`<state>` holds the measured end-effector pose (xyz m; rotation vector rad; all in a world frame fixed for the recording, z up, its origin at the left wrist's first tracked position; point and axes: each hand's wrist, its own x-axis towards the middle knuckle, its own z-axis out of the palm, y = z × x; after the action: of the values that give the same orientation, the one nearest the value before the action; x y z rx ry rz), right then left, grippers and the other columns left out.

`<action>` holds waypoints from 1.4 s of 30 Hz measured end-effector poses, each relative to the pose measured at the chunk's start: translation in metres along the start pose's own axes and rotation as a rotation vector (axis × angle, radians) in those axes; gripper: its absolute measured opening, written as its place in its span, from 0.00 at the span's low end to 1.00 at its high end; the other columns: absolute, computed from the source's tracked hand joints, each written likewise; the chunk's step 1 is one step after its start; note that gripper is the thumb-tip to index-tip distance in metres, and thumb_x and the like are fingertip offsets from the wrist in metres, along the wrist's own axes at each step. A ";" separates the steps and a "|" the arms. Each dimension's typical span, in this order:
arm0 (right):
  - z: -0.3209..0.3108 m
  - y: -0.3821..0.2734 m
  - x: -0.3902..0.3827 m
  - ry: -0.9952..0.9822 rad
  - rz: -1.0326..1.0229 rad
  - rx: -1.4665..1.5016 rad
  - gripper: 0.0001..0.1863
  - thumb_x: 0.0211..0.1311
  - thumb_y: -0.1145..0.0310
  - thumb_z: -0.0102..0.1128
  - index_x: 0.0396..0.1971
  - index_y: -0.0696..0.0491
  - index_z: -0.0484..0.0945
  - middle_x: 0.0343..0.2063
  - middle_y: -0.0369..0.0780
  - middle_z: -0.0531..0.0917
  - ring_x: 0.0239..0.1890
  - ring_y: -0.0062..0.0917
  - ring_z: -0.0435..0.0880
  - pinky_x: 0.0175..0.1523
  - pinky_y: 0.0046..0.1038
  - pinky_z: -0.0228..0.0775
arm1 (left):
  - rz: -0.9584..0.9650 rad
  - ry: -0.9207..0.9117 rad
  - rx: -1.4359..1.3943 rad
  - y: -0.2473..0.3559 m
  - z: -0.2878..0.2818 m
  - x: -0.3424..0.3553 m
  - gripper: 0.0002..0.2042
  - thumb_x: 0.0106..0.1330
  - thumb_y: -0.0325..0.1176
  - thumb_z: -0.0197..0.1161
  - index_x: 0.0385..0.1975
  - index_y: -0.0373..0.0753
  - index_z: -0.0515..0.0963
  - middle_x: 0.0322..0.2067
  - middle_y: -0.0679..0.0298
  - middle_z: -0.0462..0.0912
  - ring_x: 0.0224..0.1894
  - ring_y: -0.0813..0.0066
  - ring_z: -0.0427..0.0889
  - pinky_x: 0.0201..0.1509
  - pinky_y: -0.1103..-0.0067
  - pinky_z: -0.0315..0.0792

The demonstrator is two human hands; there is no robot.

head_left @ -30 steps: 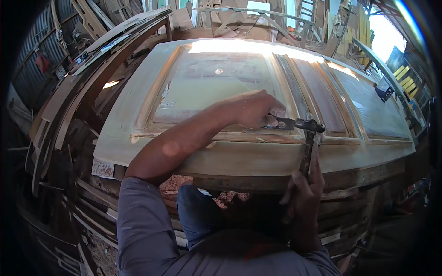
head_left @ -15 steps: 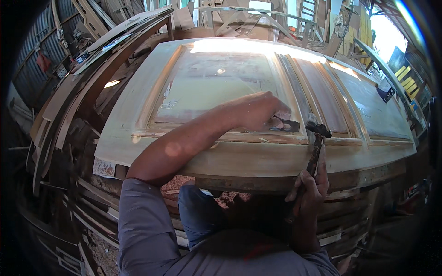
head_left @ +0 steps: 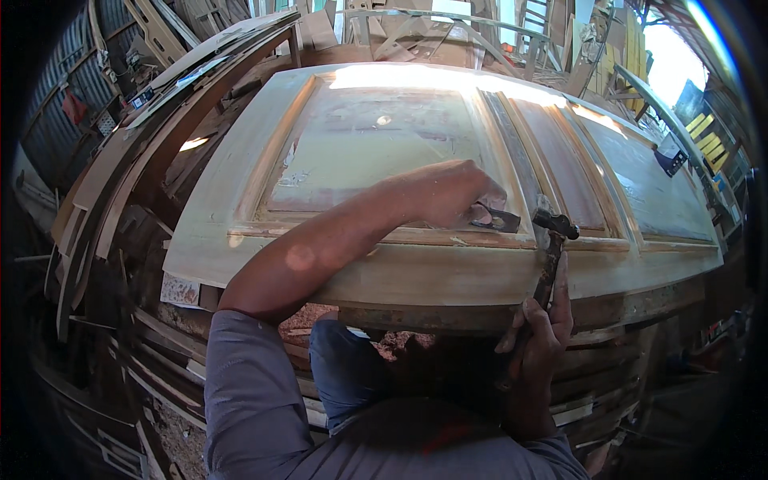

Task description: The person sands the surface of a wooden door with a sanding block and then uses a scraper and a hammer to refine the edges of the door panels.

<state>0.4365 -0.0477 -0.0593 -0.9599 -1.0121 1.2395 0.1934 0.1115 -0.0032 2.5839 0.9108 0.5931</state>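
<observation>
My left hand (head_left: 464,194) grips a dark flat tool, like a chisel or blade (head_left: 504,221), held low over the lower moulding of a pale wooden panelled door (head_left: 208,232), near a vertical divider. My right hand (head_left: 538,336) is closed round the handle of a hammer (head_left: 554,226), whose dark head is just right of the tool's end, a short gap apart. The door lies flat, with wooden mouldings round recessed panels and a bright strip of light along its far edge.
Stacked boards and a long bench (head_left: 136,184) run along the left. A curved wooden frame (head_left: 444,18) and leaning offcuts stand behind the door. Another curved piece (head_left: 672,112) is at the right. A corrugated metal wall (head_left: 56,88) is at the far left; timber lengths lie below.
The hammer head has moved right, away from the tool in my left hand. My left hand has shifted slightly right, and the tool now sits at a slightly different angle.
</observation>
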 end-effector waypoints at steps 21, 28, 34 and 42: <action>-0.003 0.006 0.002 0.021 -0.077 0.154 0.44 0.74 0.80 0.48 0.88 0.55 0.47 0.24 0.37 0.76 0.16 0.20 0.74 0.21 0.24 0.76 | 0.041 0.030 0.015 -0.015 0.004 0.006 0.10 0.69 0.28 0.73 0.47 0.33 0.85 0.38 0.42 0.88 0.42 0.35 0.86 0.50 0.55 0.78; -0.004 0.001 -0.002 -0.120 0.013 0.003 0.44 0.74 0.78 0.48 0.88 0.54 0.46 0.24 0.38 0.77 0.16 0.21 0.74 0.19 0.25 0.75 | -0.006 0.007 -0.056 -0.016 0.000 0.001 0.12 0.65 0.30 0.76 0.44 0.32 0.85 0.37 0.42 0.88 0.44 0.35 0.86 0.50 0.54 0.78; -0.005 0.001 0.000 -0.005 -0.023 0.050 0.44 0.74 0.79 0.48 0.88 0.53 0.45 0.24 0.38 0.77 0.14 0.21 0.73 0.19 0.26 0.76 | -0.006 0.047 -0.123 -0.015 0.001 0.001 0.12 0.65 0.28 0.77 0.45 0.33 0.86 0.37 0.42 0.88 0.44 0.34 0.86 0.49 0.54 0.77; 0.008 0.008 -0.004 0.079 -0.021 0.056 0.44 0.71 0.81 0.47 0.87 0.53 0.50 0.22 0.38 0.76 0.11 0.20 0.70 0.16 0.24 0.75 | 0.037 -0.005 0.002 0.000 -0.002 -0.001 0.12 0.69 0.27 0.74 0.51 0.35 0.86 0.38 0.43 0.89 0.41 0.39 0.88 0.49 0.58 0.80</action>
<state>0.4266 -0.0504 -0.0653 -0.9459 -0.9190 1.1975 0.1916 0.1109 -0.0016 2.6081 0.8640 0.5959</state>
